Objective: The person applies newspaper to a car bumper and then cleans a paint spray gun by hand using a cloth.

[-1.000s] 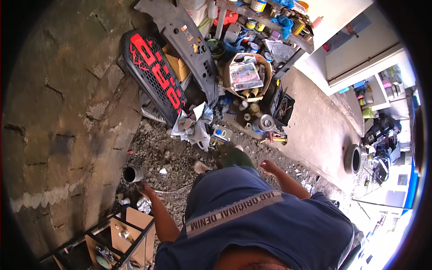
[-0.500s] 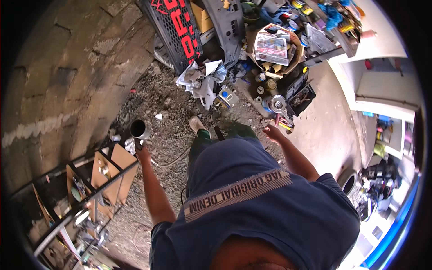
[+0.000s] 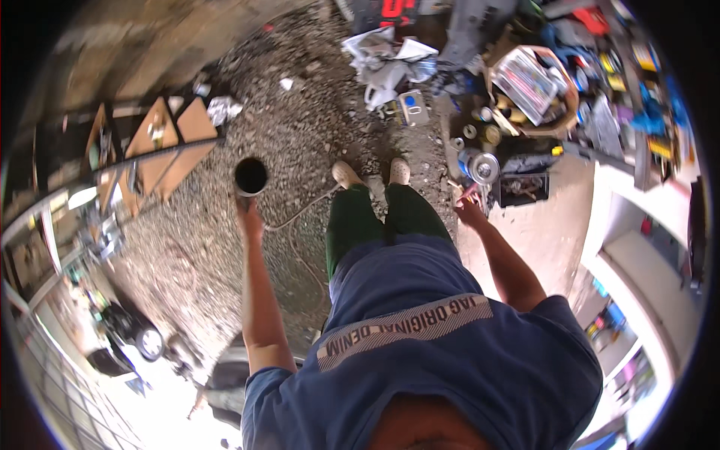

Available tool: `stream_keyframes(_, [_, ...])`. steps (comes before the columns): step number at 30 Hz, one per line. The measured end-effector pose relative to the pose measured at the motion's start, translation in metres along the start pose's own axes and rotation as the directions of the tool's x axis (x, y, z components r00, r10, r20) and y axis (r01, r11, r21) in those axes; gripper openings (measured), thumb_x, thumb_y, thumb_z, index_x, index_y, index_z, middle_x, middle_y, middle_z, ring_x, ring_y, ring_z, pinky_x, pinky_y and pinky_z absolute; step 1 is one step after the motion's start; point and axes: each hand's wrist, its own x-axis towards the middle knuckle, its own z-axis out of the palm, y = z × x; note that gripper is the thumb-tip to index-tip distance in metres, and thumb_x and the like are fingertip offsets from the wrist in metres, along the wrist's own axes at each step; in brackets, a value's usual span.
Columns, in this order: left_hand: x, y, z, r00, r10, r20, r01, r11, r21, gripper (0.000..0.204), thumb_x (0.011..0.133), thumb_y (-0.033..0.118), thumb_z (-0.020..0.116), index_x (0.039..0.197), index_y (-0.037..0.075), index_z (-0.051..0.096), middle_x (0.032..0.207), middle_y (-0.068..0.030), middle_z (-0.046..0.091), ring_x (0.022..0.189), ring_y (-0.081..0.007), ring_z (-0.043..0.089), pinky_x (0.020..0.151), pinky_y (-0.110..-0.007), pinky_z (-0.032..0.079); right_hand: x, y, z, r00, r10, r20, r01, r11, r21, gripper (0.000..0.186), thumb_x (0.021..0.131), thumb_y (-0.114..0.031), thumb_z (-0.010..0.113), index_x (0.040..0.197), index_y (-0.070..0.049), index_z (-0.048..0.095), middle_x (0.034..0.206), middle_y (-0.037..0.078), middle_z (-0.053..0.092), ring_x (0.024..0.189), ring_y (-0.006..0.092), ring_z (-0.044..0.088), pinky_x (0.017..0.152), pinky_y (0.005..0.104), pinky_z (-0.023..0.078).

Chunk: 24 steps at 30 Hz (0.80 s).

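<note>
My left hand point(image 3: 249, 217) is closed around the dark handle of what looks like a spray gun point(image 3: 264, 189). Its round cup points up, uncovered, and its inside is dark. A thin hose point(image 3: 296, 216) runs across the gravel close by. Held low on the other side, my right hand point(image 3: 471, 214) appears beside small tools on the floor, just below a blue-sided can point(image 3: 480, 166) with a round metal top. Blur hides its fingers, so I cannot tell whether it touches or holds anything.
A black toolbox point(image 3: 523, 187) and a cardboard box with newspaper point(image 3: 529, 86) stand at the right. Crumpled paper point(image 3: 386, 64) and a rectangular metal tin point(image 3: 413, 109) lie ahead. A rack with brown boards point(image 3: 154, 135) stands left on gravel; a car point(image 3: 131, 334) shows lower left.
The view has swung left, so the floor things sit farther right and higher, and both shoes show. My left hand still grips the spray gun; my right hand now appears nearer the can and tools.
</note>
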Motion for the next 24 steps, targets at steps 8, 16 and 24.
stream_keyframes(8, [-0.115, 0.011, 0.088, 0.977, 0.055, 0.207, 0.009, 0.956, -0.295, 0.072, 0.089, 0.009, 0.06, 0.153, 0.024, 0.03, 0.139, -0.0192, 0.053, 0.127, -0.0297, 0.052, 0.1, -0.038, 0.044, -0.016, -0.14, 0.026, 0.99, -0.121, 0.066, 0.11, 0.983, 0.143, 0.036, 0.091, -0.028, 0.062, 0.112, 0.001, 0.06, 0.104, 0.021, 0.067, 0.102, 0.0353, 0.065, 0.087, 0.0418, 0.051])
stream_keyframes(16, [-0.131, -0.024, 0.126, 0.978, 0.12, 0.172, -0.068, 0.957, -0.283, 0.065, 0.091, 0.032, 0.061, 0.15, 0.018, 0.035, 0.135, -0.0246, 0.053, 0.124, -0.0415, 0.052, 0.1, -0.045, 0.043, -0.039, -0.165, 0.093, 0.963, -0.268, 0.021, 0.268, 0.963, 0.029, 0.033, 0.092, -0.024, 0.064, 0.113, 0.0, 0.055, 0.106, 0.021, 0.063, 0.099, 0.039, 0.063, 0.084, 0.0445, 0.051])
stream_keyframes(24, [-0.057, -0.078, 0.06, 0.971, 0.19, -0.144, -0.188, 0.982, 0.032, 0.064, 0.088, 0.028, 0.067, 0.145, 0.013, 0.043, 0.107, -0.0215, 0.067, 0.094, -0.04, 0.065, 0.079, -0.047, 0.051, 0.01, -0.161, 0.104, 0.966, -0.247, -0.081, 0.241, 0.967, -0.08, 0.045, 0.09, -0.026, 0.065, 0.123, 0.0, 0.049, 0.121, 0.027, 0.055, 0.111, 0.0437, 0.056, 0.091, 0.0485, 0.048])
